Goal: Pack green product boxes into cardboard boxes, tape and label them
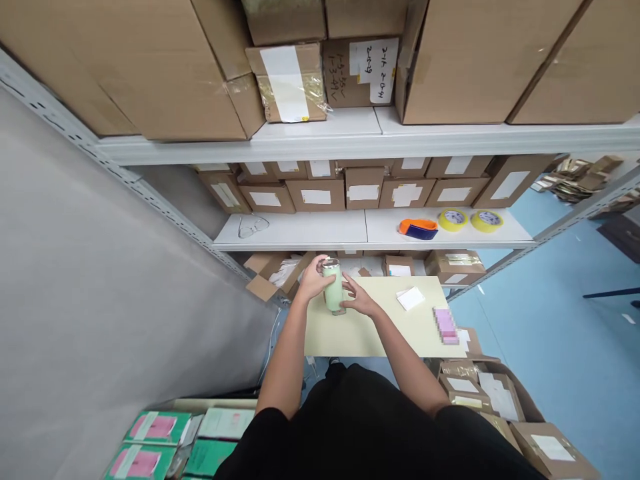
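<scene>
A pale green tumbler (333, 287) with a silvery rim stands nearly upright between my hands, over the cream-coloured table (360, 337). My left hand (314, 280) grips its upper left side, fingers behind and thumb across the front. On the other side, my right hand (361, 299) has its fingers curved against the lower right of the tumbler. A small greyish piece shows at the tumbler's bottom; I cannot make out what it is. Farther right on the table lie some white cards or papers (411, 298) and a blurred pink item (445, 326).
The shelf (310, 230) ahead holds glasses (253, 225), an orange and blue tape dispenser (418, 229), yellow tape rolls (453, 219) and several labelled cartons (316, 196). An opened carton (277, 275) stands left of the table. Cartons (547, 448) crowd the right; green boxes (155, 427) lie lower left.
</scene>
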`<state>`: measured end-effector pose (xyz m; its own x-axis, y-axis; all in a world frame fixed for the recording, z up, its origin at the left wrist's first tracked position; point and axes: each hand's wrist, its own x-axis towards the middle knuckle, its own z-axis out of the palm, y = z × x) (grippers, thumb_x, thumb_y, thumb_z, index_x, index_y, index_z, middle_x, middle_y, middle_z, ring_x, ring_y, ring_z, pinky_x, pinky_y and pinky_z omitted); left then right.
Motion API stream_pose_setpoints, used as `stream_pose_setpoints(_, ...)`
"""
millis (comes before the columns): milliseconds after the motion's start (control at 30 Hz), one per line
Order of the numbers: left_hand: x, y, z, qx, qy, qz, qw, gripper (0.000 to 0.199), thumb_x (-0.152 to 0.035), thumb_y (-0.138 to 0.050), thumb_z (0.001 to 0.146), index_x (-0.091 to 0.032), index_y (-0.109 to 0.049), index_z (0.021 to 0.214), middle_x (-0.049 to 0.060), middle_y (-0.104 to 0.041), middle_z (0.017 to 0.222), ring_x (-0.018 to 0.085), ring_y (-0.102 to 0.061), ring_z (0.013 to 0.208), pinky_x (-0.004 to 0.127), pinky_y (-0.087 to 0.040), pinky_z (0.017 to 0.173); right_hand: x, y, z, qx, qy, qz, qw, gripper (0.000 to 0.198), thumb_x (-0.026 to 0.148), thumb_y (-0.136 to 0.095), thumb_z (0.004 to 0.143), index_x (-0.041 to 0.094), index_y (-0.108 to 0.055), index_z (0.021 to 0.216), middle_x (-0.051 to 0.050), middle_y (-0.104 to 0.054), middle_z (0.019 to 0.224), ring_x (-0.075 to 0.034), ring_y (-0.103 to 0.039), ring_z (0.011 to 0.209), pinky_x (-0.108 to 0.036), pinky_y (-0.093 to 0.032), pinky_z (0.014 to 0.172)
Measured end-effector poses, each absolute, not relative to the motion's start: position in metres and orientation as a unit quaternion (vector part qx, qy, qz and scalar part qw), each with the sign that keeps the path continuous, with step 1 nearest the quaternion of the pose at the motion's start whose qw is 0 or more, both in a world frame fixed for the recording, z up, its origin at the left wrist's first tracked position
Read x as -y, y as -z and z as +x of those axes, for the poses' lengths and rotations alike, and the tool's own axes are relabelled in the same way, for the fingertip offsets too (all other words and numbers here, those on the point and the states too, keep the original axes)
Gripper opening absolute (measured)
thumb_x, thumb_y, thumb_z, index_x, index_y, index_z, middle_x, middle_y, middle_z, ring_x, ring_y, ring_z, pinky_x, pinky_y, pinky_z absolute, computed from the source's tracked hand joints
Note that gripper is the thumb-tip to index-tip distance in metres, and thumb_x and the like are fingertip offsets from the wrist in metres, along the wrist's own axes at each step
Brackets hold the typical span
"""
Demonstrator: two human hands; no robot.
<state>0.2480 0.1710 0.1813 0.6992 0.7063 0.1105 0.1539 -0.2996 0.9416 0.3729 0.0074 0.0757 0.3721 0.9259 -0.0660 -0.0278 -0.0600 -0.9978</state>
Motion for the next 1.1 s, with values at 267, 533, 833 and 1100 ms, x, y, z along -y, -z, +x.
stream_pose_setpoints(267,-0.182,-0.136,0.237,-0.372,-0.297,0.716,0.511,0.069,-0.015,-0.081,0.064,-0.022,-0.062,0.13,0.008,-0.071,0.118,0.02,-0.07,0.101,0.03,-0.059,0.082,-0.047,0.006,0.369,0.228,-0.367,-0.8,0.416,0.085,0.027,-0.085,0.06,0.021,-0.06,0.141,-0.011,-0.071,0.127,-0.029,-0.068,0.116,-0.037,-0.054,0.095)
stream_pose_setpoints(533,-0.18,-0.094,0.239,-0.374,-0.291,0.695,0.541,0.067,-0.015,-0.079,0.065,-0.023,-0.06,0.129,0.008,-0.071,0.117,0.022,-0.07,0.106,0.035,-0.06,0.09,-0.051,0.02,0.359,0.224,-0.307,-0.842,0.382,0.039,0.047,-0.053,0.091,0.022,-0.067,0.065,-0.006,-0.075,0.073,-0.022,-0.071,0.079,-0.025,-0.047,0.068)
stream_pose_setpoints(833,-0.155,-0.04,0.233,-0.37,-0.199,0.796,0.435,0.072,-0.02,-0.079,0.07,-0.023,-0.056,0.139,0.012,-0.065,0.132,0.029,-0.061,0.125,0.046,-0.048,0.109,-0.043,0.025,0.354,0.201,-0.329,-0.813,0.437,0.043,0.057,-0.052,0.087,0.023,-0.067,0.064,-0.002,-0.069,0.062,-0.02,-0.067,0.07,-0.025,-0.048,0.061)
stream_pose_setpoints(1100,-0.138,-0.009,0.229,-0.378,-0.156,0.835,0.369,0.038,-0.031,-0.078,0.077,-0.024,-0.076,0.114,0.014,-0.055,0.149,0.038,-0.034,0.15,0.054,-0.029,0.125,-0.039,0.024,0.35,0.182,-0.344,-0.789,0.475,0.043,0.058,-0.05,0.085,0.024,-0.067,0.067,0.001,-0.065,0.059,-0.018,-0.063,0.068,-0.025,-0.047,0.062)
